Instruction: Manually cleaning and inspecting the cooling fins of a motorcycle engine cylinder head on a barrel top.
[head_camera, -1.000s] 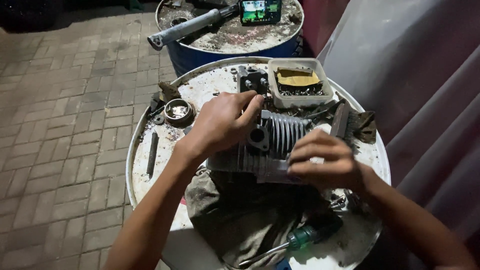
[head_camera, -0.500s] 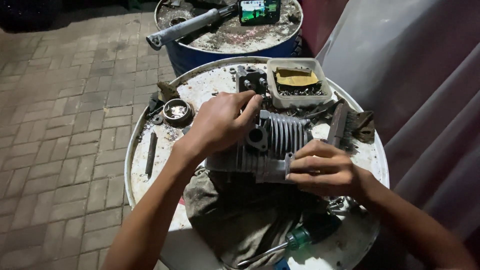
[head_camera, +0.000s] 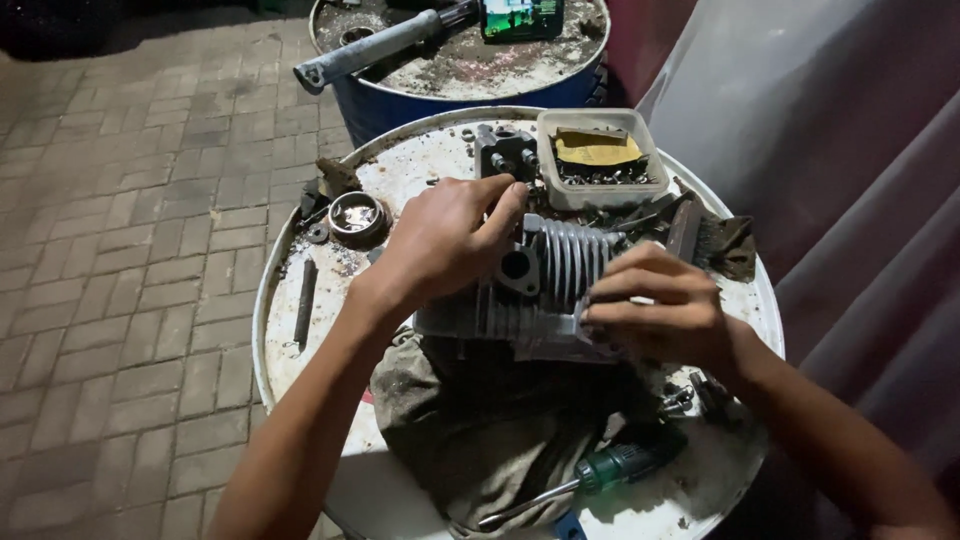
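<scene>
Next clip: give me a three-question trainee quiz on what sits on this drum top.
1. True or false: both hands touch the finned engine cylinder.
2. What lies under the cylinder: A) dirty rag, B) newspaper, C) wooden board?
3. Which tool lies nearest the camera, beside the rag?

Key:
1. True: left hand on top, right hand at its end.
2. A.
3. Green-handled screwdriver.

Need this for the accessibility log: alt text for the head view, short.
Both bare hands grip a finned grey engine cylinder on a white drum top: left hand over its top, right hand at its lower right. A dirty rag, green-handled screwdriver and tub of small parts lie around it.
</scene>
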